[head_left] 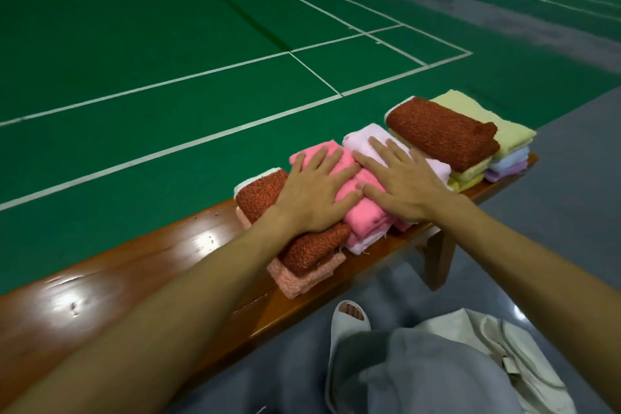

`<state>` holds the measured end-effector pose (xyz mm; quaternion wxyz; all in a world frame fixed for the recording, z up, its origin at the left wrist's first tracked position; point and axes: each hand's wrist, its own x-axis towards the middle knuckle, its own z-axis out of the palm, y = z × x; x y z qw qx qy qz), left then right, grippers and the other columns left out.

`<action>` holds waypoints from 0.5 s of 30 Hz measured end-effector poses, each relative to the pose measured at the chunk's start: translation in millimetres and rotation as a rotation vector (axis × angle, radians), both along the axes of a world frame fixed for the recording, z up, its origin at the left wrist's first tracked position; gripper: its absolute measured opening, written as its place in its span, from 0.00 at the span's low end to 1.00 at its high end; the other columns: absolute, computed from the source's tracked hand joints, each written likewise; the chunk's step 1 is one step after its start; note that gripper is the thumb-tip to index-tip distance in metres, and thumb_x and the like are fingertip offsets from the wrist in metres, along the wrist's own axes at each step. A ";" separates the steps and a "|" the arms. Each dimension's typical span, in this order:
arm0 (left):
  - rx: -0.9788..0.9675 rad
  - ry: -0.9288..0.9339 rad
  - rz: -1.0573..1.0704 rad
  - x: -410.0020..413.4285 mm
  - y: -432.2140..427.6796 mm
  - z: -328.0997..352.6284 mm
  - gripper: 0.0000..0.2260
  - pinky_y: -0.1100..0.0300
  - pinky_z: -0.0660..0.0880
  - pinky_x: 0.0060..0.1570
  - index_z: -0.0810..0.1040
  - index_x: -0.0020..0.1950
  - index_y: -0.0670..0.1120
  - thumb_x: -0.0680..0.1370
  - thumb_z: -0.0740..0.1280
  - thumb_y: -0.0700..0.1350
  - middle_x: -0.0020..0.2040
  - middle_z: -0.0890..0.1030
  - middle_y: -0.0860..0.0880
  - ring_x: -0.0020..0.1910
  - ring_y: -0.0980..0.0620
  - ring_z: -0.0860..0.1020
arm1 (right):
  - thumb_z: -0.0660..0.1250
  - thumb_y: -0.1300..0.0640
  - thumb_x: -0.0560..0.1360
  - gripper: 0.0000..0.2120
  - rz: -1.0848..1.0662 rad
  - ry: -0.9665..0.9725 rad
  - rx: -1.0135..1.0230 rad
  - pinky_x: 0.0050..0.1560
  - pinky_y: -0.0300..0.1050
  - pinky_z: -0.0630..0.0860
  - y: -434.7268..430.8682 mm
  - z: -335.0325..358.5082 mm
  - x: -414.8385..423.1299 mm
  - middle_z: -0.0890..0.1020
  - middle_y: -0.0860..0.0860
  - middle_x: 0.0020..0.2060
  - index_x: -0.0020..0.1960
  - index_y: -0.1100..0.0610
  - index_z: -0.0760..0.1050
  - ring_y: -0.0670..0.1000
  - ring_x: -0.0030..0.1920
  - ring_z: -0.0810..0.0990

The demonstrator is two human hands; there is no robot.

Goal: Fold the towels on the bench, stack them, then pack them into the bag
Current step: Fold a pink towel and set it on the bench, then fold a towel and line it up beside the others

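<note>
My left hand [316,191] and right hand [400,185] lie flat with fingers spread, gripping nothing. They press the pink towel [364,212] and lilac towel [364,139] on the bench [134,262]. The towels look soft, light and squashy, so I'd lift from beneath both ends. There are two piles, this one and a far stack [440,134], each with at least four towels. One bag [524,363] sits by my feet.
</note>
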<state>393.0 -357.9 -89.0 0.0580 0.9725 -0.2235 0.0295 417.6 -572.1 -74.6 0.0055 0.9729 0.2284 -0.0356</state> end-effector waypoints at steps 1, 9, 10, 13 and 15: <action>-0.019 0.017 -0.004 -0.2 0.5 5.5 0.32 0.38 0.45 0.80 0.55 0.83 0.60 0.80 0.44 0.70 0.84 0.54 0.47 0.83 0.45 0.50 | 0.35 0.27 0.73 0.41 -0.004 0.013 0.011 0.79 0.65 0.50 0.8 5.8 -1.7 0.45 0.53 0.83 0.83 0.40 0.43 0.58 0.83 0.46; -0.209 -0.013 0.087 -37.5 47.1 42.0 0.33 0.43 0.55 0.79 0.60 0.82 0.60 0.79 0.49 0.71 0.82 0.62 0.48 0.82 0.47 0.58 | 0.40 0.28 0.76 0.42 0.068 -0.050 0.168 0.79 0.63 0.53 34.4 45.5 -37.9 0.54 0.53 0.83 0.84 0.48 0.51 0.57 0.82 0.52; -0.212 -0.016 0.105 -47.6 59.5 45.4 0.34 0.43 0.56 0.79 0.60 0.82 0.60 0.78 0.48 0.72 0.82 0.63 0.48 0.81 0.47 0.59 | 0.41 0.29 0.76 0.42 0.093 -0.052 0.181 0.79 0.62 0.54 46.2 48.4 -43.3 0.56 0.53 0.82 0.83 0.50 0.53 0.57 0.82 0.54; -0.201 -0.015 0.182 -82.1 105.4 52.8 0.35 0.46 0.57 0.78 0.60 0.82 0.60 0.77 0.47 0.72 0.81 0.64 0.49 0.81 0.47 0.60 | 0.43 0.30 0.76 0.41 0.169 -0.053 0.217 0.79 0.59 0.57 88.8 54.4 -58.9 0.61 0.54 0.81 0.82 0.51 0.58 0.57 0.81 0.58; -0.184 0.000 0.253 -106.7 142.8 53.3 0.36 0.47 0.57 0.77 0.60 0.82 0.60 0.77 0.47 0.72 0.81 0.64 0.49 0.81 0.48 0.60 | 0.44 0.30 0.76 0.41 0.215 -0.030 0.240 0.79 0.57 0.56 122.2 56.4 -69.3 0.61 0.53 0.81 0.81 0.51 0.59 0.56 0.80 0.58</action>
